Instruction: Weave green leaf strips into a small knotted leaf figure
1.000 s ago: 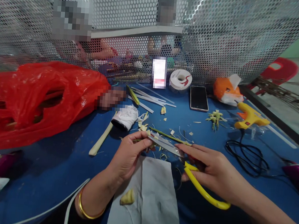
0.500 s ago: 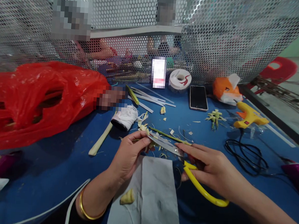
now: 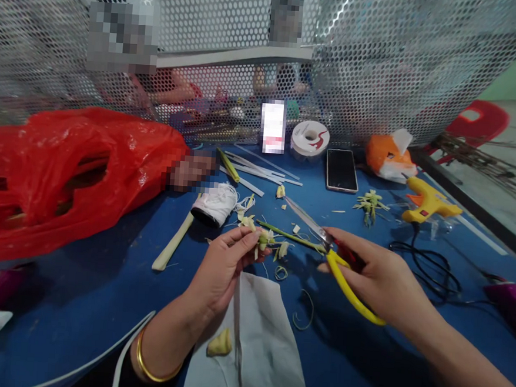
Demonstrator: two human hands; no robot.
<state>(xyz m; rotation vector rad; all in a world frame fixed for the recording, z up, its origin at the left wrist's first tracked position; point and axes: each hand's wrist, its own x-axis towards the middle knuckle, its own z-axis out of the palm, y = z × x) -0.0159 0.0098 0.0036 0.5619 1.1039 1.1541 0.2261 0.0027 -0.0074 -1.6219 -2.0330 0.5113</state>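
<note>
My left hand (image 3: pixel 224 268) pinches a small green-yellow leaf piece (image 3: pixel 264 239) between thumb and fingertips, just above the blue table (image 3: pixel 103 265). My right hand (image 3: pixel 378 278) grips yellow-handled scissors (image 3: pixel 325 245), blades pointing up and left, away from the leaf piece. A thin strip hangs from my left hand over a white paper sheet (image 3: pixel 269 342) that lies below both hands. Small leaf trimmings (image 3: pixel 283 251) lie between the hands.
A red plastic bag (image 3: pixel 65 168) fills the left. A yellow glue gun (image 3: pixel 429 202) with black cord (image 3: pixel 429 267), a phone (image 3: pixel 341 170), a ribbon roll (image 3: pixel 310 139), white thread bundle (image 3: pixel 215 202) and pale strips (image 3: pixel 259 170) lie beyond. Perforated metal screen (image 3: pixel 382 61) behind; other people beyond it.
The scissors have pulled away from the leaf piece to the right and turned, blades now pointing up-left. My left hand stays put, still pinching the piece; a curled trimming has dropped on the table.
</note>
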